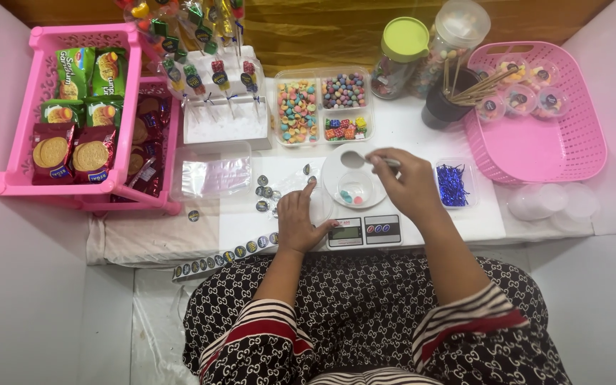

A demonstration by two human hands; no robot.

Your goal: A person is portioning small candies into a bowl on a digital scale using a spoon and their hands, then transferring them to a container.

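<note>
My right hand (409,184) grips a metal spoon (354,159) whose bowl hangs over the round white pan of a small digital scale (363,229). On that pan stands a small clear cup (354,188) with a few coloured candies in it. My left hand (298,217) rests flat on the white table beside the scale, index finger stretched toward a clear lid (317,205) and several round stickers (264,192). Beyond the scale sits a divided clear tray of coloured candies (321,104).
A pink rack of snack packets (73,114) stands at the left, with a white stand of lollipops (215,78) beside it. Two candy jars (422,50), a dark cup of sticks (445,100), a pink basket of filled cups (543,135), a tray of blue ties (452,184) and clear lids (554,201) lie right. A sticker strip (222,257) hangs at the front.
</note>
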